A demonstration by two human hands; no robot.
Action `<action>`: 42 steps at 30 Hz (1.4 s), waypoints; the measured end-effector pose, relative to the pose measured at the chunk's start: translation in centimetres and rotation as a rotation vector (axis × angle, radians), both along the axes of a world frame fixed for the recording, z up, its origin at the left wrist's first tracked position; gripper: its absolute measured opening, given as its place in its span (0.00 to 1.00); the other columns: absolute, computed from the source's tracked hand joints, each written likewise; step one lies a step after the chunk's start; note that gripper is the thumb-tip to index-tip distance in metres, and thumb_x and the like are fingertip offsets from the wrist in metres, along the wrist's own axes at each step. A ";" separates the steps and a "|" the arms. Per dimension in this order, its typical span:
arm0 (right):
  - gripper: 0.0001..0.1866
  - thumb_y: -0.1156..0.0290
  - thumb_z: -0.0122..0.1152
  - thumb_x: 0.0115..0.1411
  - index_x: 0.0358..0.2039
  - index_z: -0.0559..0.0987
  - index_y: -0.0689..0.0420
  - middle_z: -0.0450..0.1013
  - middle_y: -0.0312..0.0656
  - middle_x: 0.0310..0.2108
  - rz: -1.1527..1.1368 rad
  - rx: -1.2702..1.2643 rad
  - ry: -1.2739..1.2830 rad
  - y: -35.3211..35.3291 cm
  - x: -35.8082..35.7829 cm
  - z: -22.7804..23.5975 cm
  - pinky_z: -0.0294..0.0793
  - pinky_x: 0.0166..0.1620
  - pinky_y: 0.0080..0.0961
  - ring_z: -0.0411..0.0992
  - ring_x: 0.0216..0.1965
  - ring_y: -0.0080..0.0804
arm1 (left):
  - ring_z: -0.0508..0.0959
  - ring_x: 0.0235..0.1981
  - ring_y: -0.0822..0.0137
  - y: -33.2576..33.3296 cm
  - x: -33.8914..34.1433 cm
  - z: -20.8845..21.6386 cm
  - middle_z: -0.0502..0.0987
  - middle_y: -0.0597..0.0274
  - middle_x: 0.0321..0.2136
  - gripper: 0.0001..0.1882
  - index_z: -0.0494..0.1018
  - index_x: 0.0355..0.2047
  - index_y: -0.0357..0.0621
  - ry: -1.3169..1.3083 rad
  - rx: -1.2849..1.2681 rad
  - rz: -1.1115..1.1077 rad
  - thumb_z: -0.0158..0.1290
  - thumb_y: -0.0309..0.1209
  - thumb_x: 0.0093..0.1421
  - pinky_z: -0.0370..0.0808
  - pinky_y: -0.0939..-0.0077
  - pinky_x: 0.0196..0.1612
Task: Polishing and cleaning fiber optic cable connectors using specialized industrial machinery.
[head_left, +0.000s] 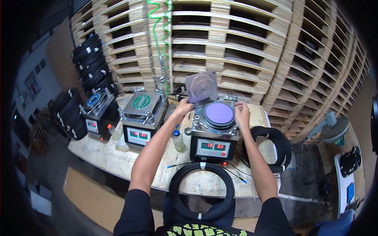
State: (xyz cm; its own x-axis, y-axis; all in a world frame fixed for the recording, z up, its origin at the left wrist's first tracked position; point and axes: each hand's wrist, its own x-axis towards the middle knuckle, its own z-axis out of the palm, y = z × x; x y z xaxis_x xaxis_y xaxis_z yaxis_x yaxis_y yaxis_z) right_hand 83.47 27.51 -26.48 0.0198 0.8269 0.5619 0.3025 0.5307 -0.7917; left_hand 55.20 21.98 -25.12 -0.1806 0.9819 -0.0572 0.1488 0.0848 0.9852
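My left hand (184,107) pinches the lower left corner of a square plate (201,87), greyish and see-through-looking, with round marks. The plate stands tilted up behind a round purple polishing pad (219,113), which lies on top of a polishing machine (214,147) with red lit digits. At the machine's far right corner my right hand (241,113) has its fingers closed on a metal corner clamp (235,100). Part of that clamp is hidden by the fingers. A coil of black cable (176,200) with blue-tipped ends rests at the bench's front edge, partly over my lap.
Two similar machines stand left, one with a green-ringed fixture (141,102), another with a blue one (93,100). A capped bottle (178,141) stands between machines. Another black cable coil (280,147) lies right. Stacked wooden pallets (244,47) rise behind the bench; green air hoses (156,35) hang there.
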 end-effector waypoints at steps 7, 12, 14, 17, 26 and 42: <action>0.08 0.79 0.50 0.59 0.37 0.77 0.63 0.75 0.48 0.28 -0.023 0.014 -0.158 -0.4 0.5 0.9 0.71 0.32 0.29 0.73 0.26 0.32 | 0.77 0.44 0.68 5.7 -9.5 4.7 0.81 0.53 0.41 0.24 0.74 0.55 0.36 0.480 0.150 0.140 0.42 0.19 0.58 0.72 0.75 0.48; 0.09 0.81 0.48 0.59 0.38 0.76 0.63 0.75 0.53 0.33 -0.031 0.055 -0.206 0.5 0.7 0.3 0.71 0.44 0.36 0.73 0.37 0.47 | 0.80 0.35 0.63 10.0 -15.8 9.2 0.81 0.47 0.41 0.30 0.77 0.53 0.45 0.592 0.291 0.463 0.42 0.19 0.50 0.75 0.73 0.41; 0.11 0.81 0.47 0.59 0.40 0.76 0.63 0.73 0.55 0.36 0.030 -0.017 -0.230 -0.9 -1.2 1.8 0.70 0.46 0.38 0.73 0.40 0.51 | 0.79 0.40 0.60 9.7 -20.6 10.8 0.79 0.44 0.46 0.30 0.77 0.55 0.46 0.564 0.299 0.520 0.45 0.21 0.49 0.73 0.71 0.48; 0.12 0.81 0.46 0.59 0.41 0.76 0.63 0.72 0.55 0.35 -0.043 0.033 -0.308 -1.2 0.8 1.7 0.70 0.46 0.38 0.73 0.39 0.50 | 0.74 0.53 0.56 11.3 -17.3 10.8 0.73 0.42 0.55 0.32 0.74 0.58 0.46 0.462 0.264 0.374 0.45 0.22 0.50 0.67 0.66 0.58; 0.16 0.81 0.45 0.59 0.46 0.75 0.60 0.68 0.55 0.36 -0.064 0.048 -0.300 -1.7 -0.5 2.4 0.69 0.45 0.39 0.71 0.38 0.51 | 0.76 0.51 0.63 6.3 -17.2 15.0 0.79 0.49 0.48 0.26 0.75 0.55 0.42 0.301 0.332 0.264 0.44 0.23 0.56 0.68 0.71 0.56; 0.36 0.53 0.63 0.61 0.65 0.64 0.57 0.72 0.50 0.54 1.007 -0.331 -0.297 -10.3 -4.9 18.3 0.64 0.62 0.32 0.70 0.57 0.35 | 0.75 0.54 0.65 -11.8 1.1 24.3 0.78 0.55 0.52 0.20 0.78 0.52 0.43 0.445 0.379 -0.562 0.46 0.26 0.61 0.65 0.70 0.63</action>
State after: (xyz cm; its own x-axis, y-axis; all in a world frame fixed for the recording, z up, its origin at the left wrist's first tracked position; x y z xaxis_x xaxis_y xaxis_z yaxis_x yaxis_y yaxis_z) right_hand 78.56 17.24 -8.18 -0.8472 0.4997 0.1804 0.0522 0.4162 -0.9078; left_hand 56.34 10.13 -0.82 0.4184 0.8706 0.2587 0.4542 -0.4472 0.7705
